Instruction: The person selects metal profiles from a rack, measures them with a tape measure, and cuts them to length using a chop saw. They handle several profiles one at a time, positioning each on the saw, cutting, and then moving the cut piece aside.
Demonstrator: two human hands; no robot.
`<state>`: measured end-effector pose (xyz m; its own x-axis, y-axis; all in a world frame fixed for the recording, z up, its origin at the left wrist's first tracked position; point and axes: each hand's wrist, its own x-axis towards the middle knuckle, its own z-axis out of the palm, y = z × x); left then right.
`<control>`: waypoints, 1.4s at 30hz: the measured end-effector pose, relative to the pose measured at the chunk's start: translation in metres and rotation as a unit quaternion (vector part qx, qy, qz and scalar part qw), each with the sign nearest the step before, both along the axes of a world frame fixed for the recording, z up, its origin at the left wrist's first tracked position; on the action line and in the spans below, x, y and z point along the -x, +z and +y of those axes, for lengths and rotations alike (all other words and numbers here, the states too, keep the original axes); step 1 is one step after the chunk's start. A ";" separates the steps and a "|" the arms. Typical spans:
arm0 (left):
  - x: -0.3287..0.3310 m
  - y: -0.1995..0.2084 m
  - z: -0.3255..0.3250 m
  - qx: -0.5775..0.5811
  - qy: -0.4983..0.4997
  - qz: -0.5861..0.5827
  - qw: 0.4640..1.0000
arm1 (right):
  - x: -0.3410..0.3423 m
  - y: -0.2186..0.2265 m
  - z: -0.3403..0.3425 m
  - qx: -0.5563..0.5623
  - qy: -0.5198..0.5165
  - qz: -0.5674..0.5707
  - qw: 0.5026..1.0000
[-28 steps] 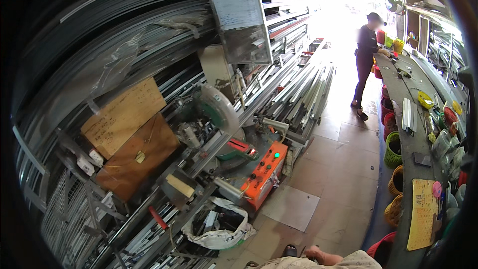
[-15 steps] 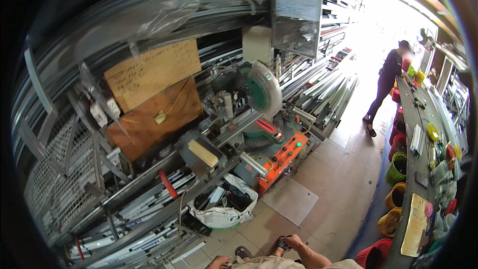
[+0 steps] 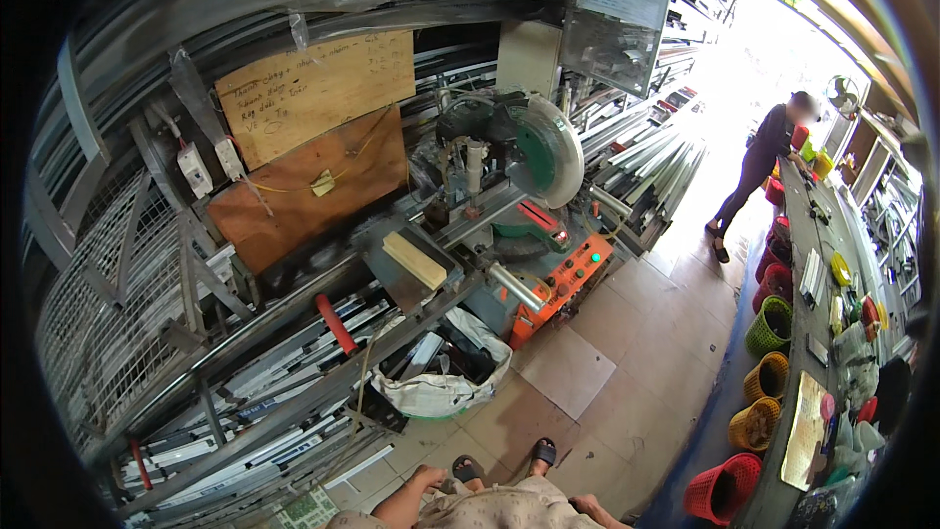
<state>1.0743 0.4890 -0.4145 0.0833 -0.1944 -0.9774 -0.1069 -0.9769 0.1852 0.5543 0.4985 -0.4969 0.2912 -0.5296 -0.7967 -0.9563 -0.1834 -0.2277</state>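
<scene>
Head view, left hand [image 3: 428, 477] (empty) – white sack [image 3: 443, 384] just ahead

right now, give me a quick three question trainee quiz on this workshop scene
1. True or false: the round-bladed mitre saw with the green guard stands on an orange base.
2. Which lies nearest the person's left hand? A) white sack of offcuts B) green woven basket C) red plastic basket
3. What lies on the grey saw table left of the blade?

Key: 1 true; 2 A; 3 a pale wooden block.
</scene>
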 end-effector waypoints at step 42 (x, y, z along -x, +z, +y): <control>-0.020 0.018 0.044 0.076 0.016 -0.029 0.997 | -0.086 0.058 -0.051 -0.013 -0.169 0.084 0.982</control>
